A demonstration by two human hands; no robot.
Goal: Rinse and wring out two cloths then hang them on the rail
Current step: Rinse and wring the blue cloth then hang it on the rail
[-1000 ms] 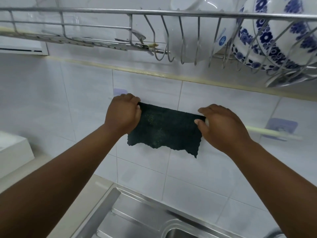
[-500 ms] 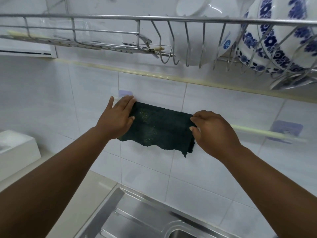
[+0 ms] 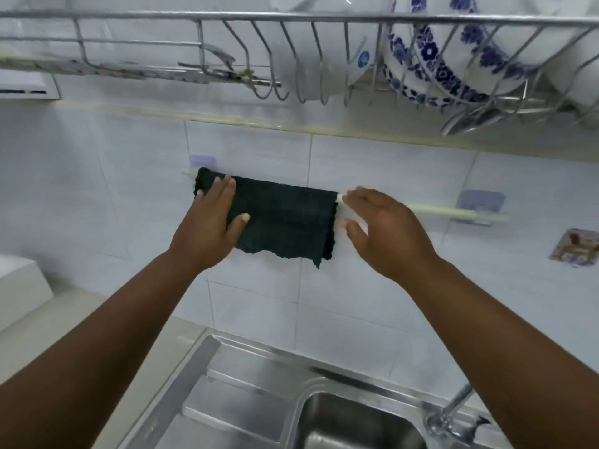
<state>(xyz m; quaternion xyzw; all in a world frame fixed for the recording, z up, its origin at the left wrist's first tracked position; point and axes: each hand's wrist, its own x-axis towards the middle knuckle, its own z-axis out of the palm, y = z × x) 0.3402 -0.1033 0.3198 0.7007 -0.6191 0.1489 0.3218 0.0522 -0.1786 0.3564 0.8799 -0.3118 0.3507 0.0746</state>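
Note:
A dark green cloth (image 3: 285, 218) hangs folded over the pale rail (image 3: 453, 210) on the tiled wall, covering the rail's left half. My left hand (image 3: 210, 228) lies flat on the cloth's left part, fingers spread. Just right of the cloth's edge, my right hand (image 3: 385, 231) hovers in front of the rail with its fingers apart, holding nothing. No second cloth is in view.
A metal dish rack (image 3: 291, 53) with white bowls and blue-flowered plates (image 3: 434, 59) hangs close above. The steel sink (image 3: 324, 416) and its tap (image 3: 453, 413) lie below. A white box (image 3: 19, 286) sits on the counter at left.
The cloth now hangs over the rail by itself. My right hand has let go of its right edge and opened; my left hand went from gripping to lying flat on it.

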